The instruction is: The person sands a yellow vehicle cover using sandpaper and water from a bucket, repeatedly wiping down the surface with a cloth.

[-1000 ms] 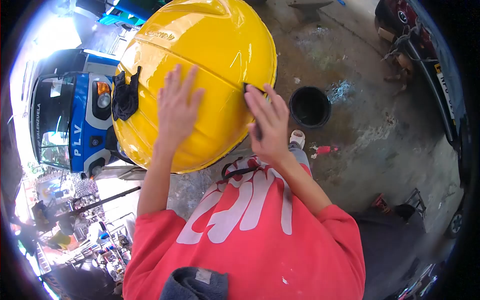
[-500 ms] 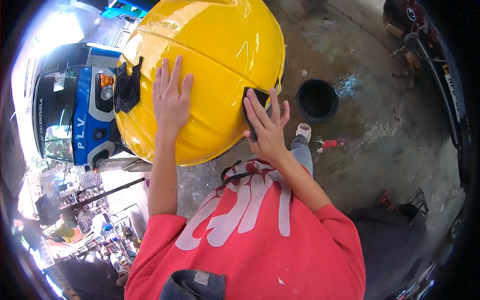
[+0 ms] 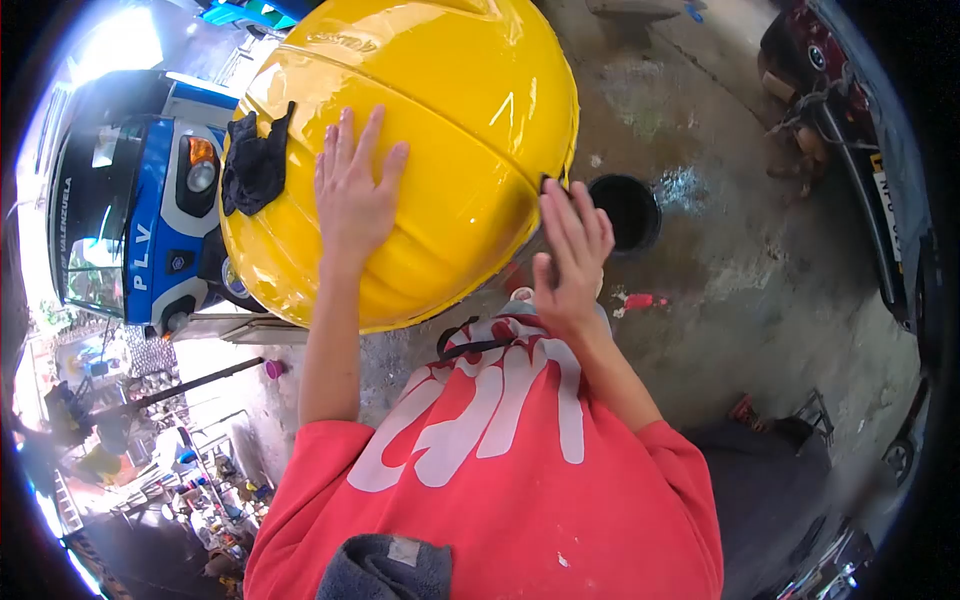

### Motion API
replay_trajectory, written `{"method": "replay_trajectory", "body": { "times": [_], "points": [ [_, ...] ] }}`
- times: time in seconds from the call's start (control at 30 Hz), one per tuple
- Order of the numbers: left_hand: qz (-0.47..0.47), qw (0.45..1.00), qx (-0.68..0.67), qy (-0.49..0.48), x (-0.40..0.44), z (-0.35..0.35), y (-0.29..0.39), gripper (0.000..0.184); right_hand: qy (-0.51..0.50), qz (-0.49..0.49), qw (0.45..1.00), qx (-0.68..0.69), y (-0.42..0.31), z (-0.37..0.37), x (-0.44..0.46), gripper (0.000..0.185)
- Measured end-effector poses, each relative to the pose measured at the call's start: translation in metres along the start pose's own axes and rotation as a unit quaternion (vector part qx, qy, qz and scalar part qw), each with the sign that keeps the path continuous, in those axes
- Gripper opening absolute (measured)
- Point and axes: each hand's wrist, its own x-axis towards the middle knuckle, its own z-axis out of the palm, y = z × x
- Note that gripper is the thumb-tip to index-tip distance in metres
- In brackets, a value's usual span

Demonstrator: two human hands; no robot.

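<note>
A glossy yellow moulded shell [image 3: 455, 185], like a vehicle body panel, fills the upper middle of the head view. My left hand [image 3: 358, 205] lies flat on it, fingers spread. At its right edge, my right hand [image 3: 573, 240] presses a black sheet that looks like sandpaper [image 3: 546, 184]. Only a dark corner of that sheet shows; the fingers and the shell's edge hide the rest. A crumpled black cloth [image 3: 255, 165] rests on the shell's left side, left of my left hand.
A black bucket [image 3: 630, 215] of dark liquid stands on the wet concrete floor, right of my right hand. A red object [image 3: 640, 301] lies below it. A blue and white vehicle [image 3: 150, 220] is at left, a dark red one [image 3: 815, 70] at upper right.
My right hand has slid from the shell's top surface to its right edge, taking the black sheet along. My left hand stays flat on the shell, shifted slightly right in view.
</note>
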Motion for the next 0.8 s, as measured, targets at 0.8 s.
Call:
{"method": "replay_trajectory", "body": {
  "times": [0.8],
  "points": [
    [0.009,0.997,-0.051,0.059,-0.003,0.004,-0.014,0.045,-0.136,-0.101,0.963,-0.210,-0.078,0.025,0.107,0.047]
  ]
}}
